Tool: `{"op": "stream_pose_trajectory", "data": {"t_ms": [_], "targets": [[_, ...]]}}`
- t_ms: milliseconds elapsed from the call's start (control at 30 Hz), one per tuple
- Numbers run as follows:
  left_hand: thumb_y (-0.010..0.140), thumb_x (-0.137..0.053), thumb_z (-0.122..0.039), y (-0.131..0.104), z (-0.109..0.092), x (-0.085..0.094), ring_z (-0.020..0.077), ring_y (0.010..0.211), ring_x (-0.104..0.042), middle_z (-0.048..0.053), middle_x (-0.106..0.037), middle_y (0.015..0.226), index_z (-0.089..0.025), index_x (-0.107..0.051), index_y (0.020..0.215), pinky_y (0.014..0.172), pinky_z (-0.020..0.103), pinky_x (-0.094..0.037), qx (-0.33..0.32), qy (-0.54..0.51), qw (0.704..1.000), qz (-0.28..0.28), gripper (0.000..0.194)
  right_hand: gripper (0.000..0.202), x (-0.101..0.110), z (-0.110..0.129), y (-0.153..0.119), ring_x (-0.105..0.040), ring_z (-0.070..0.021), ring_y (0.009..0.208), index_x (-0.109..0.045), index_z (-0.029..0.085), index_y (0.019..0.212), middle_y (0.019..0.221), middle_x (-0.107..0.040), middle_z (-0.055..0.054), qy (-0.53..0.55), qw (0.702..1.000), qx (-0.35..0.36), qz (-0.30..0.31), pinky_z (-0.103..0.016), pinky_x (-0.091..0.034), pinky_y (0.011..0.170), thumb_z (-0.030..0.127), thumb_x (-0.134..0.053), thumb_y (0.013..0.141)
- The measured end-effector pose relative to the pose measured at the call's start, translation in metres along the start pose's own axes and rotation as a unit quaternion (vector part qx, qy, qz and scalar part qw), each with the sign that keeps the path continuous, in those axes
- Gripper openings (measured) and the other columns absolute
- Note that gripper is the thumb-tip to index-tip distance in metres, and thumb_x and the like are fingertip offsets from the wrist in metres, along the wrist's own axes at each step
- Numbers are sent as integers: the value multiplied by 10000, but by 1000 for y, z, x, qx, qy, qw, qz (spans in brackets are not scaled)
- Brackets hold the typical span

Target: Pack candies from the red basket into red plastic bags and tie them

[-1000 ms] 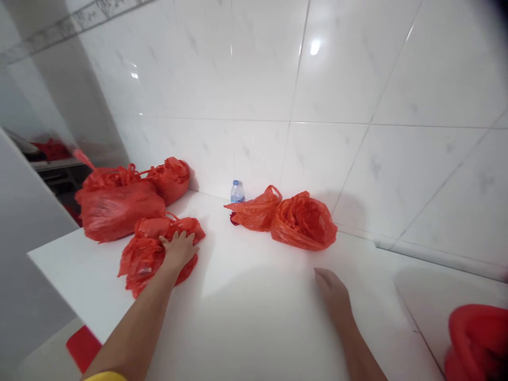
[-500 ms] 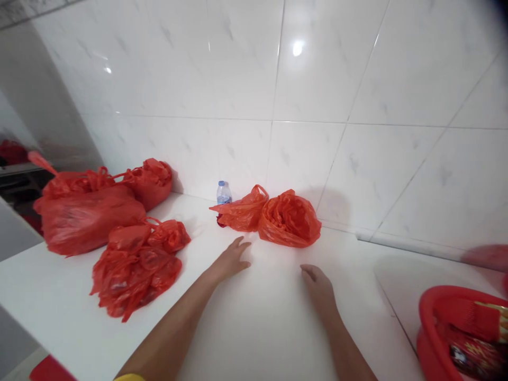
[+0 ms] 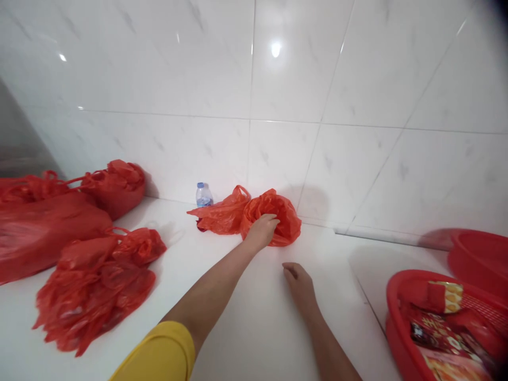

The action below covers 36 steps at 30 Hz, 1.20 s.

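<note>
An opened red plastic bag (image 3: 288, 225) stands on the white table near the tiled wall, its rim rolled and crumpled. My left hand (image 3: 262, 231) is at the front left of its mouth, fingers stretched out over the rim, with nothing seen in them. Part of the bag is hidden behind this hand. Lower and to the right, my right hand (image 3: 298, 280) hovers above the table with its fingers curled in, and no object shows in it. Beside the open bag, to its left, lies a flatter red plastic bag (image 3: 224, 214).
A small clear bottle with a blue cap (image 3: 203, 196) stands by the wall. Filled red bags (image 3: 51, 227) and a crumpled bag bundle (image 3: 99, 286) occupy the left. At right are a red basket (image 3: 391, 307) of snack packets (image 3: 434, 330) and another red basin (image 3: 476, 254).
My left hand has moved forward and right, from bare table to the open bag's mouth. My right hand keeps its curled pose. The view has shifted right, showing more of the basket.
</note>
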<state>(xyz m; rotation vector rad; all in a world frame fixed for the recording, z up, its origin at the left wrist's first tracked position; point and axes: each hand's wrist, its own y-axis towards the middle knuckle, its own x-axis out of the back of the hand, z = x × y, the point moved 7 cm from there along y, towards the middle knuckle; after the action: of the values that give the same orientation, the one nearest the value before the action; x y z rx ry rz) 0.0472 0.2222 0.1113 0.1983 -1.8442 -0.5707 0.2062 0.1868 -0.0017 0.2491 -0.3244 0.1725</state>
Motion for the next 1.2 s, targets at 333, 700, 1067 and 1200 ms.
{"op": "stream_pose_trajectory", "data": {"t_ms": [333,700,1067,1200], "targets": [[852,-439,-139,15,16,-34,256,910,-591,130,-585,976,-172,-640,1028,761,372,-484,94,71,992,46,269,259,-4,8,0,-598,-172,742,-626,176,985,867,-640,-54,-35,995,86,-36,-301,-492,713,281,-452,824],[900,-301,-141,5,-6,34,183,1073,-542,60,-493,1295,-219,-586,992,875,306,-453,45,-8,992,-122,310,732,-7,46,-10,-463,-270,1184,-171,277,1450,1419,-309,-124,-151,959,222,-93,-433,-488,860,227,-513,805],[782,-490,-137,-63,20,111,213,1169,-487,88,-533,1213,-199,-510,814,945,365,-437,118,-217,858,-451,72,753,-19,21,17,-559,-287,1037,-241,301,1443,1418,-319,-141,-212,959,161,-98,-436,-495,799,202,-537,758],[758,-591,-250,-93,6,101,195,951,-584,55,-607,1029,-205,-499,757,790,310,-495,154,-376,828,-385,102,660,1,34,7,-529,-254,1049,-237,259,1429,1245,-435,-125,-145,958,178,-174,-417,-497,805,217,-480,817]]}}
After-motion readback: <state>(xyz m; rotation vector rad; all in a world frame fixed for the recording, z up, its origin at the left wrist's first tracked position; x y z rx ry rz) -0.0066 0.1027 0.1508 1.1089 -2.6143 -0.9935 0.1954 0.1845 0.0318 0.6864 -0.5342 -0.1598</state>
